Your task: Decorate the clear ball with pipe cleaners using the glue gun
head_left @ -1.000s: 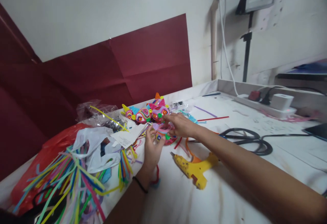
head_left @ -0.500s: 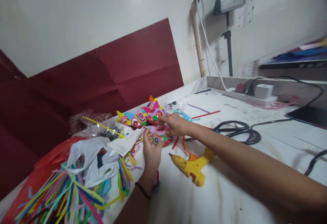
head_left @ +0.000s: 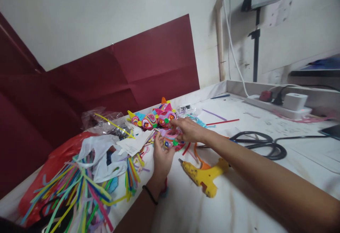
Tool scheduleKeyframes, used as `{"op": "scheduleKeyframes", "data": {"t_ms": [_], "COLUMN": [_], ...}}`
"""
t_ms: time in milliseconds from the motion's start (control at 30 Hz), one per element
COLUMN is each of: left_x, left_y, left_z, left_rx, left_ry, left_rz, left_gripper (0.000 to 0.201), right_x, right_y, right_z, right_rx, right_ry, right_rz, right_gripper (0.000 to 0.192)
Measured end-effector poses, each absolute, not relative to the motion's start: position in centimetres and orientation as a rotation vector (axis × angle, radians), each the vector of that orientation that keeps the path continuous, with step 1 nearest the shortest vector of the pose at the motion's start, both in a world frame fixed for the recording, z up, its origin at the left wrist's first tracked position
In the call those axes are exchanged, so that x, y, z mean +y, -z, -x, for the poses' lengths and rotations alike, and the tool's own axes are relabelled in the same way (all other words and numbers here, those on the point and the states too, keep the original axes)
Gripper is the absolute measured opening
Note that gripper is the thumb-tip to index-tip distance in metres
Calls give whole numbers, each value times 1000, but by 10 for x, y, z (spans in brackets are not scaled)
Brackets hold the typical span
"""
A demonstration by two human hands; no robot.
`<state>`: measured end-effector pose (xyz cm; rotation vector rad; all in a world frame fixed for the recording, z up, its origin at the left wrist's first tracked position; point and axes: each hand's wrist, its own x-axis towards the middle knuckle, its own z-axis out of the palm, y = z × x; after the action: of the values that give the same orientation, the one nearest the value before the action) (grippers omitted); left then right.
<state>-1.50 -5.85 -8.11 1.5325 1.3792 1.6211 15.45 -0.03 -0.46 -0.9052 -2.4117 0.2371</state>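
My left hand (head_left: 161, 156) and my right hand (head_left: 189, 129) both hold a pink pipe-cleaner craft piece (head_left: 172, 141) with coloured dots, just above the white table (head_left: 239, 197). The left hand cups it from below; the right hand's fingers pinch its upper edge. Right behind it stand several finished colourful pipe-cleaner figures (head_left: 154, 118) with pointed ears. A yellow glue gun (head_left: 204, 178) lies on the table under my right forearm.
A heap of loose coloured pipe cleaners (head_left: 79, 194) lies at the left on a red plastic bag (head_left: 57, 162), beside a white bag (head_left: 102, 155) and a paper slip (head_left: 132, 145). A coiled black cable (head_left: 261, 144) and a power strip (head_left: 278, 109) sit at the right.
Only the camera view swings left and back; both hands stay on the pink craft piece in about the same place on the table.
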Motion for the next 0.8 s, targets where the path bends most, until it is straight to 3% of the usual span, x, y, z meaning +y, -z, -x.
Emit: {"op": "scheduleKeyframes", "data": {"t_ms": [800], "left_x": [-54], "left_y": [85], "left_z": [20], "left_rx": [1410], "left_ry": [-1664], "left_rz": [-1550], "left_gripper": [65], "right_x": [3], "right_y": [2], "right_z": [-160], "right_rx": [-2427], "right_ry": [-268], "right_rz": [818], "right_gripper": [45]}}
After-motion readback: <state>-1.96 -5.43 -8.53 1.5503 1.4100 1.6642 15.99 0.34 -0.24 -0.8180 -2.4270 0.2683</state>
